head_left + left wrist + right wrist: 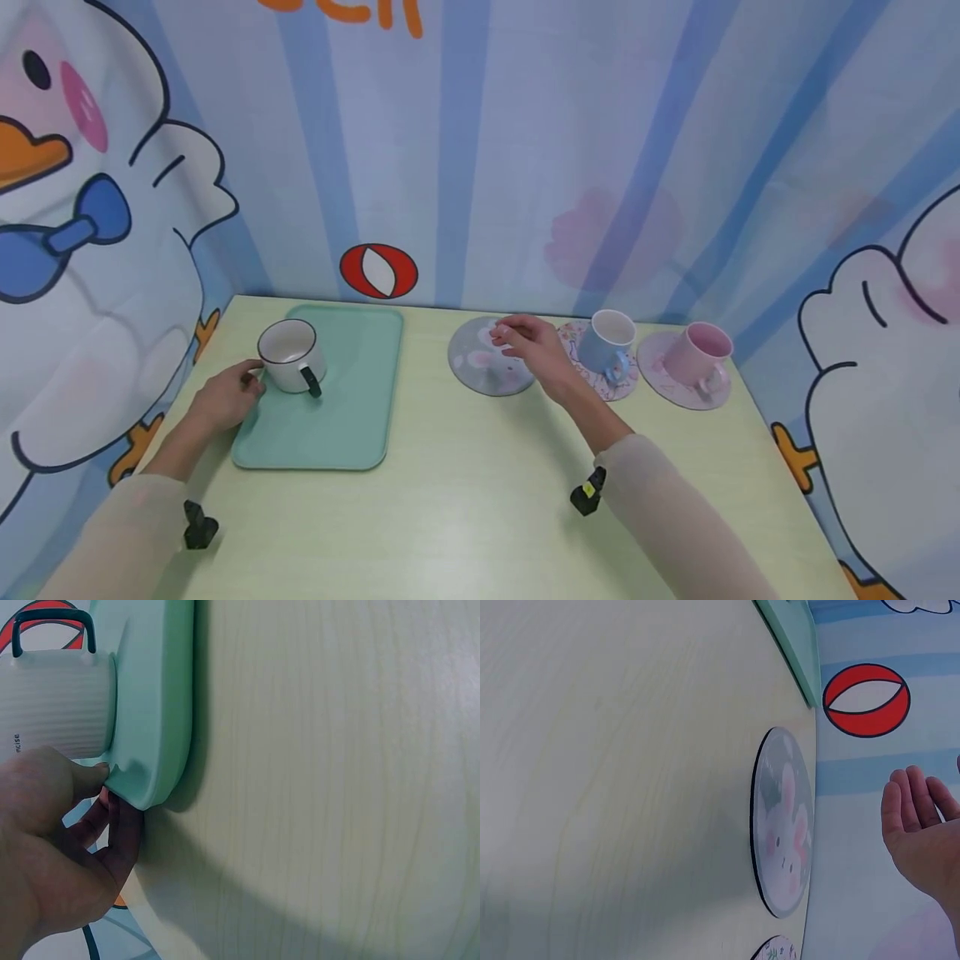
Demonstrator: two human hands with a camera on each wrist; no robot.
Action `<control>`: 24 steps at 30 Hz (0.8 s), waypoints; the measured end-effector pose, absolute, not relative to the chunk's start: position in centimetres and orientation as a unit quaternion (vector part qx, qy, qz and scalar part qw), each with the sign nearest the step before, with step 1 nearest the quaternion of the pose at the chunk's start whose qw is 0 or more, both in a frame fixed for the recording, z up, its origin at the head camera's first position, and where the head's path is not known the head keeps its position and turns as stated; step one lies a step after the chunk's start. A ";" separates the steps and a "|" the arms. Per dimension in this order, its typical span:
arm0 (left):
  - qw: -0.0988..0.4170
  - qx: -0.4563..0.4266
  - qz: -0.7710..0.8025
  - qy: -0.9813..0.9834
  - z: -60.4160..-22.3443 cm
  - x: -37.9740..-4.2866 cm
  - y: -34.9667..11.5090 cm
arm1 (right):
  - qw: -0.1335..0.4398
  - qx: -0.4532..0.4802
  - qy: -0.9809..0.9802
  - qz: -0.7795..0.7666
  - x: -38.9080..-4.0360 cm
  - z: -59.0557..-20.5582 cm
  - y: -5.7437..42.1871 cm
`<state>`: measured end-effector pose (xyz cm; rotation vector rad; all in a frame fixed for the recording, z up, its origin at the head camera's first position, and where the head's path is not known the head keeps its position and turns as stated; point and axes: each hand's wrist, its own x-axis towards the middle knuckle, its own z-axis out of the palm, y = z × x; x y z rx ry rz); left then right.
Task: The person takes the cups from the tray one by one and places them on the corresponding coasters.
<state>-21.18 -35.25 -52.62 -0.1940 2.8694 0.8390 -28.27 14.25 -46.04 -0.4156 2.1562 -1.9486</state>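
Note:
My left hand (225, 396) pinches the left rim of a mint-green tray (345, 433); in the left wrist view the thumb lies on top of the rim and the fingers curl beneath. A white ribbed mug (283, 375) with a dark rim and black handle stands upright on the tray, right by that hand. Over a round grey coaster (480, 375) with a rabbit picture hovers my right hand (536, 350), holding nothing. Its fingers (910, 799) are relaxed and slightly bent in the right wrist view.
To the right of the grey coaster, a blue mug (596, 350) stands on a flower-patterned coaster (622, 387). Farther right, a pink mug (688, 360) sits on a pale mauve coaster (682, 396). A printed blue curtain (517, 167) rises behind the pale wooden table (450, 517).

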 end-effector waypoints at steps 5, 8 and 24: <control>0.071 -0.067 0.273 0.957 -52.6 -21.2 -35.5 | 0.103 -0.154 0.733 -0.654 -28.3 -46.0 12.4; 0.069 -0.065 0.272 0.958 -52.7 -21.2 -35.5 | 0.102 -0.156 0.734 -0.653 -28.3 -46.1 11.5; 0.064 -0.057 0.269 0.959 -53.1 -21.4 -35.5 | 0.097 -0.149 0.721 -0.670 -27.9 -46.3 8.4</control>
